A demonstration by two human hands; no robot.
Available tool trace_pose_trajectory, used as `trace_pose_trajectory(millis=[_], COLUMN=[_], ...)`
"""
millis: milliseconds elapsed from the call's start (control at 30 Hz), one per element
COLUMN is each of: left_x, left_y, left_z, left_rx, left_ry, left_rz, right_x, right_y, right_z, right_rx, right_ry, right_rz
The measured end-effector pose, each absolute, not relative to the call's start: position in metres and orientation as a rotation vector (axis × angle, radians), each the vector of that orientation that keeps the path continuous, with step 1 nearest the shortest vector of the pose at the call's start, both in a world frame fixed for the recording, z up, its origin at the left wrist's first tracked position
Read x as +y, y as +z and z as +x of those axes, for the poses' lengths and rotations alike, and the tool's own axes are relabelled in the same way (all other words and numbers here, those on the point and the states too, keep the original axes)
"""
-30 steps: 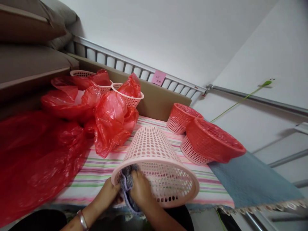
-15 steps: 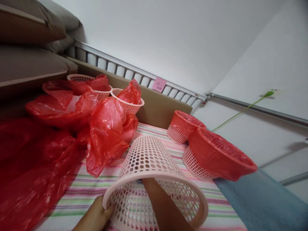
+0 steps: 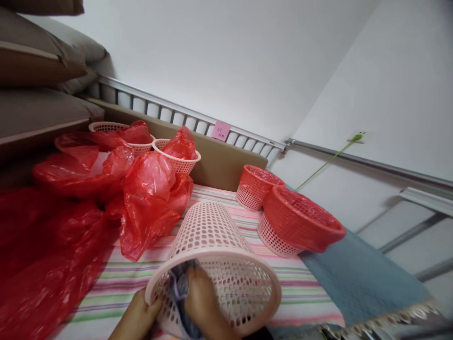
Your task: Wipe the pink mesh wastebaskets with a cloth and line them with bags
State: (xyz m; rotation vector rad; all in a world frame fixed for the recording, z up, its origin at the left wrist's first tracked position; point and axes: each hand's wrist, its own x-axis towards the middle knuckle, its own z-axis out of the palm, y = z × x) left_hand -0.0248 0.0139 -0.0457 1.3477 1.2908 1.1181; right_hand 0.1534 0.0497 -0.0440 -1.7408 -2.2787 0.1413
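Observation:
A pink perforated plastic basket (image 3: 212, 231) lies on its side on the striped cloth (image 3: 116, 283), its mouth facing me. My left hand (image 3: 143, 307) grips the left side of its rim, thumb inside. Inside the mouth, my right hand (image 3: 201, 295) is closed around a bunched grey-blue cloth (image 3: 181, 288), near the left inner wall. Part of that cloth is hidden behind my fingers.
Crumpled red plastic bags (image 3: 148, 189) cover the left side. Behind them stand pink baskets (image 3: 180, 163) with red bags. Two red-lined baskets (image 3: 297, 222) are at the right. Grey cushions (image 3: 42, 111) are stacked upper left; a metal rail (image 3: 184, 113) runs along the wall.
My right hand has drawn back from deep inside the basket toward its mouth, and the grey-blue cloth now shows in it. My left hand stays on the rim. The view has shifted slightly.

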Motion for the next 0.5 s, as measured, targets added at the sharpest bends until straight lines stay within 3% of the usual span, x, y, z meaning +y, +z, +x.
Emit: trace_pose_trajectory(millis=[200, 333, 500], left_x=[0.011, 0.010, 0.011], left_y=[-0.038, -0.031, -0.017], left_z=[-0.026, -0.032, -0.050], left_rx=[1.231, 1.247, 1.235], left_ry=[1.066, 1.007, 0.936], left_rz=[1.406, 1.479, 1.536], right_x=[-0.009, 0.024, 0.096], right_y=[-0.048, -0.034, -0.026], right_z=[0.160, 0.154, 0.145], right_rx=[-2.466, -2.454, -2.199], right_ry=[0.185, 0.123, 0.423], right_rz=[-1.683, -1.692, -1.569])
